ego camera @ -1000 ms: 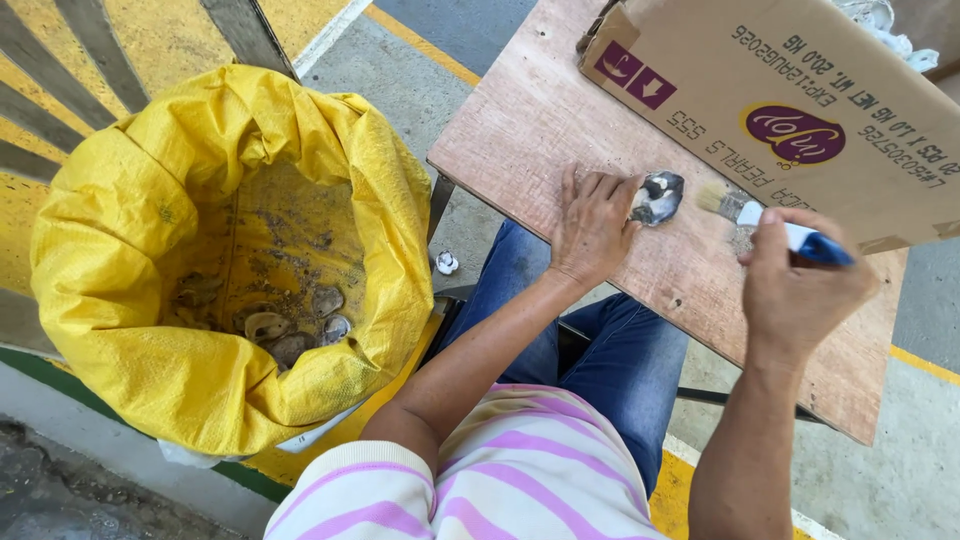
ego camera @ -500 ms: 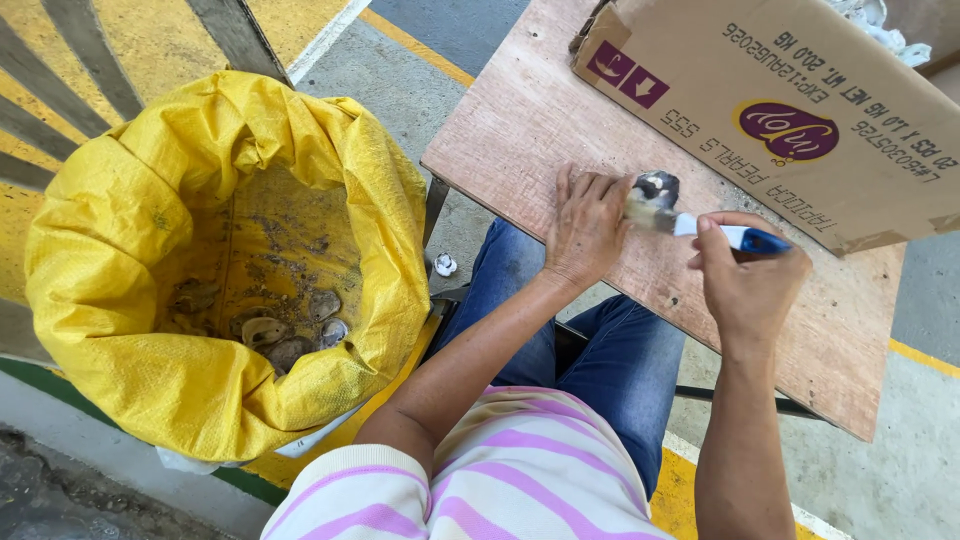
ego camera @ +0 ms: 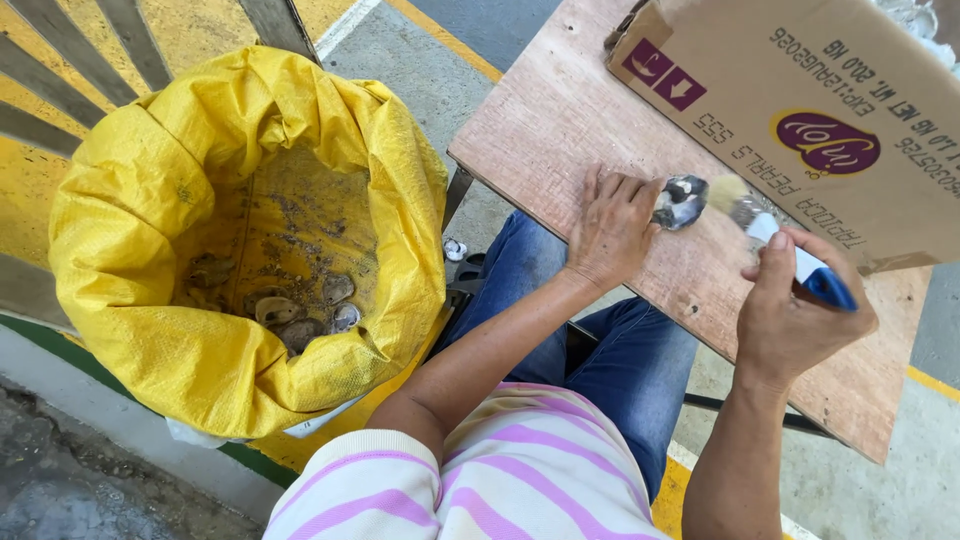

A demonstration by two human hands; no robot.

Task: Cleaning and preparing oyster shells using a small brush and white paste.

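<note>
Shell (ego camera: 680,201) (left-held) beside right hand's brush (ego camera: 770,232).

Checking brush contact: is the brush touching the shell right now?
No: the brush in the right hand sits just beside the shell.

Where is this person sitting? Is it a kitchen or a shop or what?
Probably an outdoor work spot, maybe at a shell workshop. The ground is concrete with yellow painted lines, a rough wooden board serves as a table, and a big yellow sack holds shells.
</note>
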